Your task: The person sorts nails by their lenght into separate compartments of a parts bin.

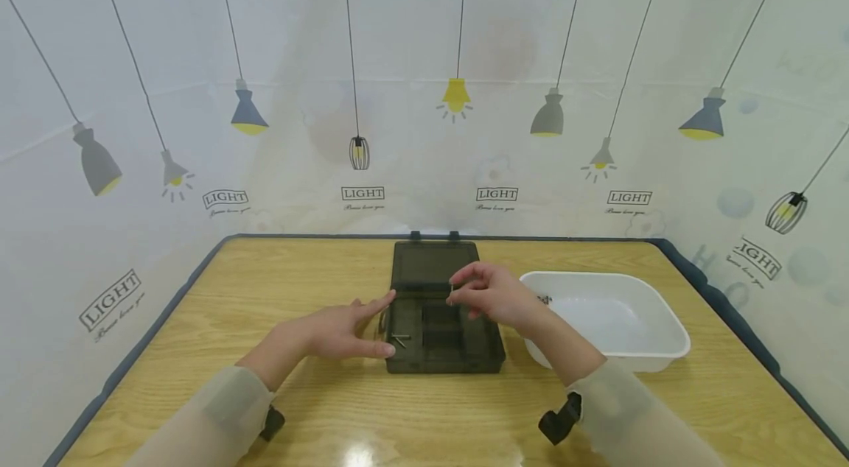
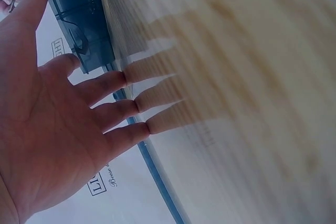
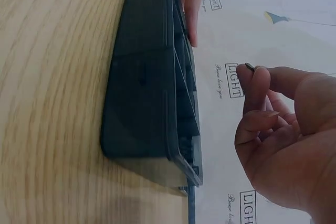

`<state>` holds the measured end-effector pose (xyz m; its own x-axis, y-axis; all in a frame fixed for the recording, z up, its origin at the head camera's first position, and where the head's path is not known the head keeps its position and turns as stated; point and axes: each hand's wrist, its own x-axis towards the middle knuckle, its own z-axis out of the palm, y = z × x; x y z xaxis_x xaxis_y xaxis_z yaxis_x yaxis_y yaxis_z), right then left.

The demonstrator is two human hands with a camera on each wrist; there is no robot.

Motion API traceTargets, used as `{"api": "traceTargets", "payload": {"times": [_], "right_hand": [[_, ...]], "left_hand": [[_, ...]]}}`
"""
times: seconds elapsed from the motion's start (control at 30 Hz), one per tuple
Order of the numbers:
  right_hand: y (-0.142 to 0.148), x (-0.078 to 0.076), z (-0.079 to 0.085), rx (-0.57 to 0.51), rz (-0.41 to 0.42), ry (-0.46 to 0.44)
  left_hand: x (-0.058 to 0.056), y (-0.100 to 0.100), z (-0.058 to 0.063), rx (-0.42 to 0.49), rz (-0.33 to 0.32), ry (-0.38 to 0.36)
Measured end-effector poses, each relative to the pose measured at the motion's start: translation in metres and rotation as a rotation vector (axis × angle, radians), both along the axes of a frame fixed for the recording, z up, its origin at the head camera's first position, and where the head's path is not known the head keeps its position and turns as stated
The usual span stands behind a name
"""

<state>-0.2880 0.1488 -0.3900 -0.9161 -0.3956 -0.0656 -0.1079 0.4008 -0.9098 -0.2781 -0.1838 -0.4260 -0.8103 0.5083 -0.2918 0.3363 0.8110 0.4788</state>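
A dark see-through compartment box (image 1: 441, 360) lies on the table with its lid (image 1: 434, 264) folded back. My left hand (image 1: 341, 331) touches the box's left side with thumb and index finger; its fingers are spread and straight, also in the left wrist view (image 2: 58, 124). My right hand (image 1: 497, 294) is above the box's back right part, pinching a small, thin metal screw (image 1: 452, 293) between thumb and fingertips. In the right wrist view only the end of that screw (image 3: 250, 67) shows. A few similar screws (image 1: 401, 340) lie in the box's left compartment.
To the right of the box stands a white plastic tub (image 1: 663, 320), with some small dark metal pieces (image 1: 544, 300) at its left end, partly behind my right wrist. The wooden table (image 1: 318, 415) meets a lamp-printed curtain (image 1: 411, 121) at the back.
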Motion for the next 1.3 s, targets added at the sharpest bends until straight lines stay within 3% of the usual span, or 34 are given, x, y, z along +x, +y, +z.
{"api": "traceTargets", "payload": {"times": [0.27,0.6,0.83,1.3], "right_hand": [[-0.020,0.003,-0.009,0.011,0.033,0.031],[-0.038,0.013,-0.016,0.014,0.088,-0.025],[-0.048,0.014,-0.021,0.054,0.073,-0.031],[-0.034,0.009,-0.018,0.034,0.039,-0.037]], "left_hand": [[-0.001,-0.001,-0.001,-0.001,0.003,0.001],[-0.003,-0.001,-0.002,-0.007,-0.002,0.003],[-0.003,-0.001,-0.002,-0.007,0.003,-0.005],[-0.002,-0.001,-0.002,0.005,0.010,0.000]]}}
